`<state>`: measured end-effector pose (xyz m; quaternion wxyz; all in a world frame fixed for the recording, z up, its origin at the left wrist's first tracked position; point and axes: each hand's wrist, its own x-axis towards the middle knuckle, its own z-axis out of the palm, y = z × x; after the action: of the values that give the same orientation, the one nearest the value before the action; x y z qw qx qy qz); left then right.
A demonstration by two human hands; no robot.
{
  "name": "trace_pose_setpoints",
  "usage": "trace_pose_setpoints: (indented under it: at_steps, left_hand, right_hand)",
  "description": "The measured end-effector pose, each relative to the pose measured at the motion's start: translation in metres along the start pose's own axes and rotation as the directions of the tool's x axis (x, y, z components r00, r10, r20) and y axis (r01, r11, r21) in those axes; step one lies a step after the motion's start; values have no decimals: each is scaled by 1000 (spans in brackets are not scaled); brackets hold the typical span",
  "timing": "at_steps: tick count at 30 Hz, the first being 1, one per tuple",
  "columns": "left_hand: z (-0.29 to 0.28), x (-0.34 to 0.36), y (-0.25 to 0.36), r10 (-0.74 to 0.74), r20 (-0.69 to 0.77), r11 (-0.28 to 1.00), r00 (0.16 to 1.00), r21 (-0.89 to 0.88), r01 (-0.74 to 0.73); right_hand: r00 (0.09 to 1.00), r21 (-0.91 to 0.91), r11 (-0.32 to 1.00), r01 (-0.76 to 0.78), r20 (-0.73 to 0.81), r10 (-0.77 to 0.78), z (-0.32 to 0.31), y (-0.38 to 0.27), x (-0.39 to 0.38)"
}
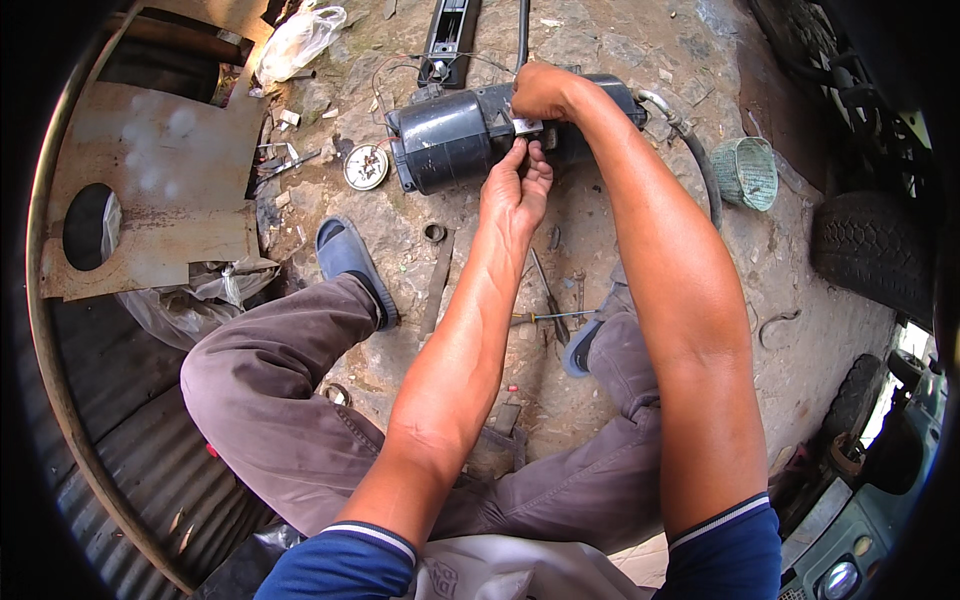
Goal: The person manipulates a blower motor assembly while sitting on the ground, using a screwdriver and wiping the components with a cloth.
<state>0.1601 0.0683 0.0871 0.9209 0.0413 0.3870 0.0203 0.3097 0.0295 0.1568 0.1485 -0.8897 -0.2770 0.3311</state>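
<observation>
A black cylindrical housing (442,146) lies sideways on the ground in front of me, with thin wires at its left end. At its middle sits a small silvery block (526,127). From below, my left hand (517,187) reaches to this block, its thumb and fingertips drawn together just under it; what they pinch is too small to make out. Above the block, my right hand (545,93) is curled into a closed grip against the housing's upper side. The back of that hand hides whatever is inside it.
A round tin lid (366,167) of small parts lies left of the housing. To the right are a dark hose (700,165), a pale green mesh basket (744,173) and a tire (872,250). A screwdriver (552,316) lies between my feet; a metal panel (165,150) stands far left.
</observation>
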Motion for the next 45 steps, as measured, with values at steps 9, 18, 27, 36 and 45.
trace_pose_setpoints:
  at_steps: [9, 18, 27, 36, 45]
  left_hand:
    - [-2, 3, 2, -6, 15, 996, 1000, -90, 7]
    - [2, 2, 6, -22, -55, 997, 998, -76, 18]
    - [0, -1, 4, -29, -35, 999, 999, -43, 27]
    - [-3, 0, 4, -42, -16, 999, 999, -32, 42]
    - [-2, -2, 3, -38, -8, 998, 999, -40, 37]
  right_hand:
    - [1000, 35, 999, -19, 8, 19, -2, 0, -3]
    - [999, 8, 1000, -27, 19, 27, -1, 0, -2]
    - [1000, -94, 996, -5, 6, 6, 8, 7, 4]
    - [997, -116, 993, -24, 75, 33, 1, 7, 2]
    - [996, -143, 990, 8, 90, 5, -1, 1, -2]
